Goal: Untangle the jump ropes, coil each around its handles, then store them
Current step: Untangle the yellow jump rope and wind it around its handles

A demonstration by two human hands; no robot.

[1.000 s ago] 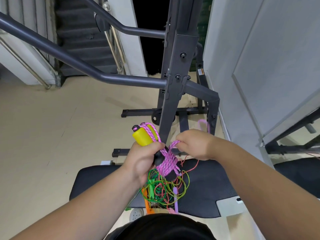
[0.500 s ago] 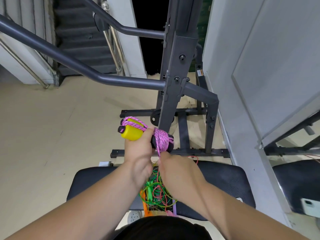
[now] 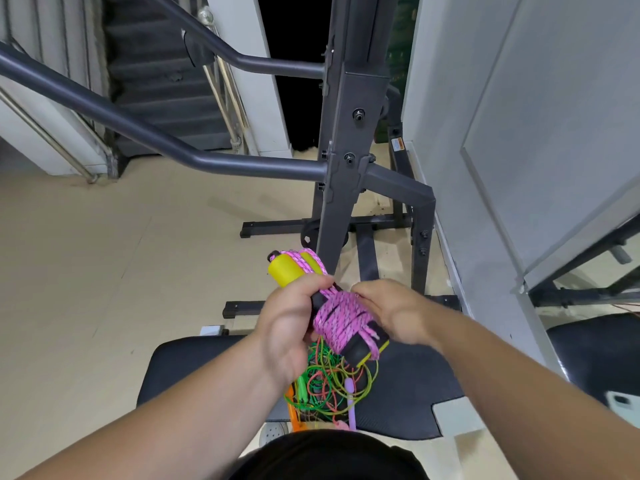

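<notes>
1. While my left hand [image 3: 287,327] grips the yellow handles [image 3: 285,270], my right hand [image 3: 391,313] curls its fingers round the pink rope [image 3: 341,317], held above the bench [image 3: 194,368].
2. This rope looks almost fully coiled on its handles, but it is not stored yet.
3. The green and orange ropes [image 3: 329,382] lie tangled on the bench, so most of the work remains.
4. The sticker [image 3: 397,145] on the metal frame [image 3: 349,188] is too small to read.

rope [image 3: 341,318]: braided cord | bench pad [image 3: 412,386]: matt vinyl | frame [image 3: 353,140]: matt metal
</notes>
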